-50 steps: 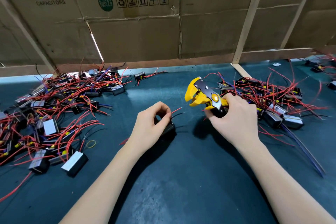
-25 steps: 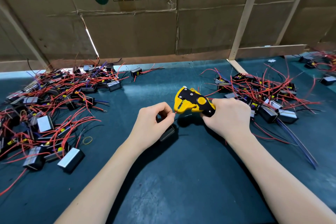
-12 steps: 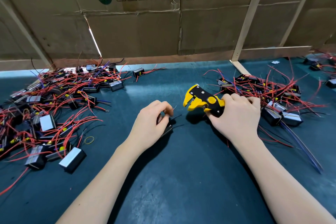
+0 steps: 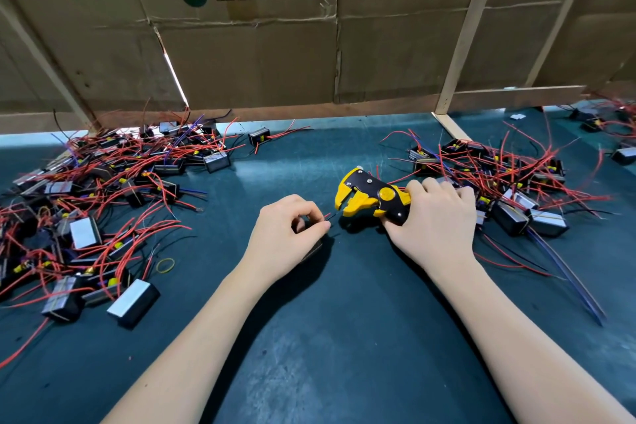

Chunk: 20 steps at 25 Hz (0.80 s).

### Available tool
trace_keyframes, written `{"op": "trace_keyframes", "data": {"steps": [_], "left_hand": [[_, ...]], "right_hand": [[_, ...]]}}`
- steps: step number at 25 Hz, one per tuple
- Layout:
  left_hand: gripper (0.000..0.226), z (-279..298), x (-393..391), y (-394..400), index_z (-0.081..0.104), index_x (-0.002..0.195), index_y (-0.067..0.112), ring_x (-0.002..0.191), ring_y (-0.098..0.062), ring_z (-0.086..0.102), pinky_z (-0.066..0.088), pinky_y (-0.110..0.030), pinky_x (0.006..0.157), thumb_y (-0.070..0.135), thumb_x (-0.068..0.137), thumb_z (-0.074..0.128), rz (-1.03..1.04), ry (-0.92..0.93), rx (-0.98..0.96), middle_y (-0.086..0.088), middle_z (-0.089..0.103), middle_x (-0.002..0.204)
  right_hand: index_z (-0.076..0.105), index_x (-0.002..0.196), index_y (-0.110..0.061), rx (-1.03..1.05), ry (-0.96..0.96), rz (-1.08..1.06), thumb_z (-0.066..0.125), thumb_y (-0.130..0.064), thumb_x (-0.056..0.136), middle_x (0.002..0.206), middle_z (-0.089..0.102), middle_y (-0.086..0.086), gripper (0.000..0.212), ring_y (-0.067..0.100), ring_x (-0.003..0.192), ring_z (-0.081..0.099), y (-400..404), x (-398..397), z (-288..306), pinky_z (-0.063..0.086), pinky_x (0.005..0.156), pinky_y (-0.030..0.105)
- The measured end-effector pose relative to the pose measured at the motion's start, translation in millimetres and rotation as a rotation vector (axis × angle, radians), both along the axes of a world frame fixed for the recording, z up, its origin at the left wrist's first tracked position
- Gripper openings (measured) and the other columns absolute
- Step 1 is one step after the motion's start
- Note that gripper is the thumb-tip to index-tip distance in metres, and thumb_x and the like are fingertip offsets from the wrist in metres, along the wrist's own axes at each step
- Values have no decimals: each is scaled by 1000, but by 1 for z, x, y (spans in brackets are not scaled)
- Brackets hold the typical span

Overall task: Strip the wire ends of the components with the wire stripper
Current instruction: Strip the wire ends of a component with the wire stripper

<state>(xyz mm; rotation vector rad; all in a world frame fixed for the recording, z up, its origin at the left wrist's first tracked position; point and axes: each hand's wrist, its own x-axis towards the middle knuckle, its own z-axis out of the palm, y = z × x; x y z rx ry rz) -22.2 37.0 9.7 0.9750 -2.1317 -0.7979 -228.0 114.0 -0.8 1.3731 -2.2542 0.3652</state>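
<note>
Head view: the left hand [image 4: 285, 234] pinches a thin wire [image 4: 331, 216] of a dark component [image 4: 311, 251] lying on the table [image 4: 344, 337]. Just right, the right hand [image 4: 437, 220] grips the yellow wire stripper [image 4: 371, 198], its jaws parted beside the wire tip. Component piles lie far left [image 4: 103, 203] and far right [image 4: 499, 182].

Even, bright overhead light; soft shadows under both forearms on the desk [image 4: 344, 354]; edges bowed and slightly blurred.

One head-worn camera is looking forward and down — sitting close over the table [image 4: 344, 354], facing a cardboard wall [image 4: 258, 55].
</note>
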Motion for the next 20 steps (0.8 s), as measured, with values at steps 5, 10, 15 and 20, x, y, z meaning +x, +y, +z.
{"op": "trace_keyframes", "data": {"steps": [5,10,15,20], "left_hand": [[18,-1,-2,0,67,66,15,63,-16,44,35,-24,62,15,81,76,29,33,37,0,54,70],[23,-1,-5,1,64,62,20,59,-11,40,32,-21,60,15,81,76,54,50,71,4,48,64],[20,-2,-8,2,65,64,15,59,-9,39,30,-20,59,14,81,75,66,32,65,6,47,63],[21,-3,-9,4,65,62,15,58,-8,39,30,-15,58,11,80,75,85,89,96,6,47,63]], "right_hand": [[62,81,-8,-6,8,4,74,-49,68,81,64,11,44,32,78,59,-1,3,0,33,77,41],[61,79,-8,-20,-5,20,76,-47,65,78,63,11,44,32,75,58,-1,5,-1,35,77,41],[62,80,-10,-15,-16,30,75,-48,66,79,64,9,43,32,77,59,-3,6,-1,34,78,42],[61,78,-9,-13,-21,29,73,-49,68,77,64,9,43,32,76,59,-2,7,-1,34,78,42]]}}
